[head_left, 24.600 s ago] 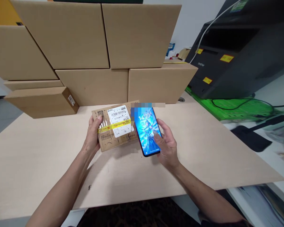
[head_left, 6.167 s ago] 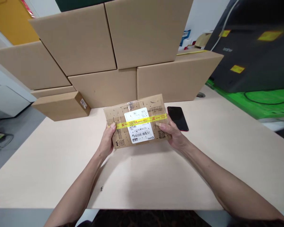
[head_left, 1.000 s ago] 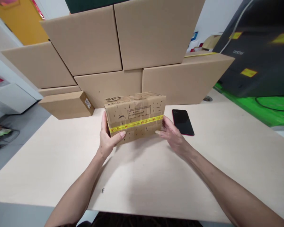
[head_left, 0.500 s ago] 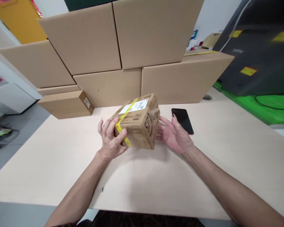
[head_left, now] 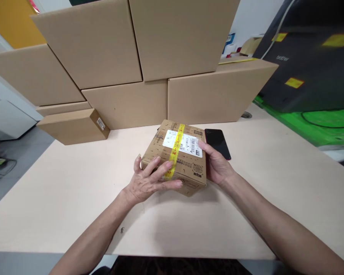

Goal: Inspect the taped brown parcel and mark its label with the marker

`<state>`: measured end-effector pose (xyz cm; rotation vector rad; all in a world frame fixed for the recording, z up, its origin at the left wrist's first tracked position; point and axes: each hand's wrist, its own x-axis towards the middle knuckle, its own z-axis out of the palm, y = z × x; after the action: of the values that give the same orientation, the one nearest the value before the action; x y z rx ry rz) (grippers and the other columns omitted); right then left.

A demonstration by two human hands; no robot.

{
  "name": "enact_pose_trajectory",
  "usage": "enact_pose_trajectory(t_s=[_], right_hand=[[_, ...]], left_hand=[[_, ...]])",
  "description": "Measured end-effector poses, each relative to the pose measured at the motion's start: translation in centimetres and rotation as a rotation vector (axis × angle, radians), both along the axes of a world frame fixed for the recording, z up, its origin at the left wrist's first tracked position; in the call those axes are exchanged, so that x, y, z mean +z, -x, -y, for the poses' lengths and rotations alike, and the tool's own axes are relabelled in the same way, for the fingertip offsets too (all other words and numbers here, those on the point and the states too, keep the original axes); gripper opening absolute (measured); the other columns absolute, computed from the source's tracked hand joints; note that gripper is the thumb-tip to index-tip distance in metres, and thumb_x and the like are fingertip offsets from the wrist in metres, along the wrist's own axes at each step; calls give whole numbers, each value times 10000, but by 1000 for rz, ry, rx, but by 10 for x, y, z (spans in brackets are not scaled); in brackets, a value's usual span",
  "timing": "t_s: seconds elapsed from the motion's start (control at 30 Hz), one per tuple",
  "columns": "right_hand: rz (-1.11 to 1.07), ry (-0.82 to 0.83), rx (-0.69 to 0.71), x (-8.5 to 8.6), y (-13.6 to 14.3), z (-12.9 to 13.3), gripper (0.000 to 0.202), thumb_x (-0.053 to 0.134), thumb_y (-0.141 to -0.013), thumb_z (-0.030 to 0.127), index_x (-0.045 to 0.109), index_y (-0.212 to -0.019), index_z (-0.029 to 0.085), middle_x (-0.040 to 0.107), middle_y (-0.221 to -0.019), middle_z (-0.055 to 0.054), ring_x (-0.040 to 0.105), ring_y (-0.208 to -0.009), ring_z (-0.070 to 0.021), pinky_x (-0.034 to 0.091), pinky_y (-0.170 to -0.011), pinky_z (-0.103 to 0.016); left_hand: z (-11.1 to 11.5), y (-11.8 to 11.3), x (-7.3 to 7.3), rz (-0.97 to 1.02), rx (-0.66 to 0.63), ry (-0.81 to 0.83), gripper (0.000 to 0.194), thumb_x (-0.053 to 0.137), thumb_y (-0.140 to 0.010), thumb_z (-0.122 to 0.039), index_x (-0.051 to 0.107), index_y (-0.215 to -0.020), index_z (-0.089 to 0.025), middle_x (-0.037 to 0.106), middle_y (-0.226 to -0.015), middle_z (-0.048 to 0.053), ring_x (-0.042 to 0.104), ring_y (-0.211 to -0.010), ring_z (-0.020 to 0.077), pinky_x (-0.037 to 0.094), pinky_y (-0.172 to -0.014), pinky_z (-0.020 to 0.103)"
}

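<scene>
A small brown cardboard box [head_left: 157, 147] is tilted above the table, its labelled top turned toward me. A strip of yellow tape crosses that top and a white shipping label [head_left: 193, 147] with a barcode. My left hand [head_left: 149, 179] holds the near left corner, fingers spread over the top edge and front side. From the right, my right hand [head_left: 219, 164] grips the box, thumb on the label's edge; its other fingers are hidden behind the side. A black phone [head_left: 218, 143] lies on the table just beyond my right hand.
Large cardboard boxes [head_left: 109, 46] are stacked along the back of the pale table [head_left: 74, 214]. A flatter carton [head_left: 71, 128] stands at the left in front of them. At the right, a dark machine [head_left: 309, 61] sits on a green surface [head_left: 326, 122].
The box has turned so its labelled top faces me. My right hand has closed on its right side, and my left fingers have shifted along the near edge. The view has moved slightly.
</scene>
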<state>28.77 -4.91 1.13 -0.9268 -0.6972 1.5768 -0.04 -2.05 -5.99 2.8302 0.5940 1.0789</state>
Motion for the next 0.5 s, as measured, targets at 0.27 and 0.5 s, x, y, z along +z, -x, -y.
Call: enact_pose_trajectory(t_s=[0.27,0.5], right_hand=[[-112,97,-130,5,5,2,508,841,-695,486,748,-1154,290,876,-1077,-70,753,-1237,-424,617,-1037,-618],[-108,104,-253,3,8,1,441,789,-743,578,738,-1094,316,871,-1072,-48,746,-1262,-419,627,-1026,-618]], left_hand=[[6,-10,18,307,144,-17,1064,970,-723,-276,474,-1633,-518,282,-1836,3,82,-1719,497,-217,-1285,774],[15,-21,43,438,-65,724,1493,954,-789,-426,-199,-1737,-426,-49,-1880,156,3,-1732,456,116,-1358,734]])
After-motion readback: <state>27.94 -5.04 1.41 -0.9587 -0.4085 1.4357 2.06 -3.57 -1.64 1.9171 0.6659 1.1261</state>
